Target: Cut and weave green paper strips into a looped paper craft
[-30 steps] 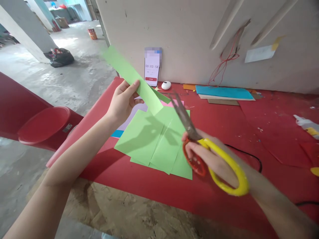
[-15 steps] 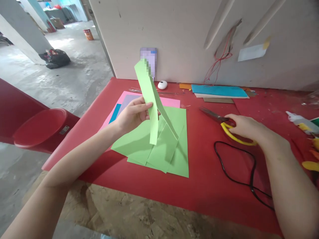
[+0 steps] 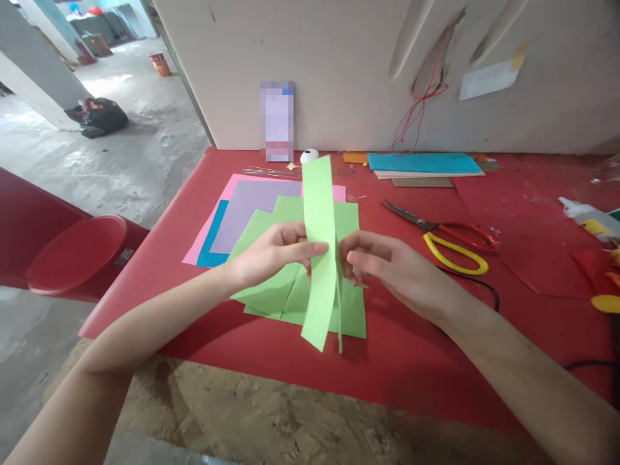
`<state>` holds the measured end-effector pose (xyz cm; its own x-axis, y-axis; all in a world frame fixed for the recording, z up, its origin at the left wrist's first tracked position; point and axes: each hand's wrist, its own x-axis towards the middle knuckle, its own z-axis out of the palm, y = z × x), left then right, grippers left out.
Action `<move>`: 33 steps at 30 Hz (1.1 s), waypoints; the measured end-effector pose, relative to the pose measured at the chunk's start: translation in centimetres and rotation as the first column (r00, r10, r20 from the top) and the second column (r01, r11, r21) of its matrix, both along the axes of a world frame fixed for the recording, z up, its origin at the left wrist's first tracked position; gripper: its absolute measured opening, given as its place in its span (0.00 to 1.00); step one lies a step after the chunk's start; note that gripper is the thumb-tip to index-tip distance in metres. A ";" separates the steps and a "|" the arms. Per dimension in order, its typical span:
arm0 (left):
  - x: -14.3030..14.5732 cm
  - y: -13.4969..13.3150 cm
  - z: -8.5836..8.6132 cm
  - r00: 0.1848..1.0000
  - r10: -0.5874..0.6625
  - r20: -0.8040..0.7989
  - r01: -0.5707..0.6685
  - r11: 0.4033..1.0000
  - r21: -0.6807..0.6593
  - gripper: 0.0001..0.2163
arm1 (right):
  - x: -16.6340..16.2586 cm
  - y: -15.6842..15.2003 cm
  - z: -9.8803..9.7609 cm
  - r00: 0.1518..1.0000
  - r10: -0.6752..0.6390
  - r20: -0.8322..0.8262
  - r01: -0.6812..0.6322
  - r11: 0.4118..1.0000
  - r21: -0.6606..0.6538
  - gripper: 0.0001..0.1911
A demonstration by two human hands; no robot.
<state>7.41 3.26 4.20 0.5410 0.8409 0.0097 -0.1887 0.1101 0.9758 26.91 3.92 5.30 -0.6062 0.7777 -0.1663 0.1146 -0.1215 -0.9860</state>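
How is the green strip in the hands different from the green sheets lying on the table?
The green strip is long and narrow; the green sheets are wide. The green strip is held up off the red table, pinched by the left hand and right hand; the green sheets lie flat on it, overlapping. The green strip bends a little; the green sheets look flat. Both are the same light green paper.

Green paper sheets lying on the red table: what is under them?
A lilac paper sheet, a blue paper sheet and a pink paper sheet poke out leftward; their remainder is covered.
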 end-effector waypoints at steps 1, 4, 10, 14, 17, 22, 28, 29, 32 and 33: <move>0.1 -0.2 0.0 1.000 0.003 -0.013 -0.003 1.000 0.007 0.08 | -0.1 -0.2 -0.3 0.999 -0.032 -0.031 0.031 0.998 -0.061 0.14; 0.2 -0.5 0.0 0.997 0.020 -0.079 -0.021 1.000 -0.009 0.07 | 0.0 -0.2 -0.7 0.992 -0.009 -0.128 -0.012 0.986 -0.165 0.17; 0.2 -0.6 0.1 0.992 -0.012 -0.127 0.006 0.999 -0.050 0.06 | -0.3 -0.8 -0.3 0.986 -0.166 -0.009 0.165 0.978 0.125 0.13; 0.2 -0.5 0.2 0.996 -0.035 -0.083 0.033 0.999 -0.029 0.07 | -0.5 -0.7 -0.5 0.994 -0.107 0.013 0.107 0.994 0.026 0.13; 0.3 -0.5 0.4 0.991 -0.021 -0.135 0.024 1.000 0.020 0.10 | -0.3 -0.5 -0.8 0.997 -0.063 -0.045 0.060 0.997 -0.057 0.11; 0.7 -0.8 0.9 0.922 0.075 -0.380 -0.046 0.995 0.084 0.10 | -0.2 -0.9 -0.8 0.991 -0.134 0.009 0.129 0.969 0.212 0.08; 1.4 -2.1 1.1 0.715 0.107 -0.691 0.050 0.978 0.203 0.12 | -1.2 -2.4 -1.2 0.957 -0.204 0.207 0.007 0.728 0.685 0.13; 1.5 -2.2 1.1 0.709 0.099 -0.699 0.074 0.974 0.214 0.12 | -1.2 -2.5 -1.2 0.959 -0.185 0.216 -0.015 0.725 0.689 0.12; 1.4 -2.2 1.3 0.815 0.046 -0.578 0.092 0.974 0.207 0.11 | -0.8 -2.5 -0.7 0.965 -0.138 0.222 -0.035 0.773 0.633 0.10; 1.2 -2.0 1.3 0.867 0.027 -0.497 0.081 0.977 0.195 0.10 | -0.6 -2.4 -0.3 0.968 -0.131 0.216 -0.024 0.805 0.593 0.09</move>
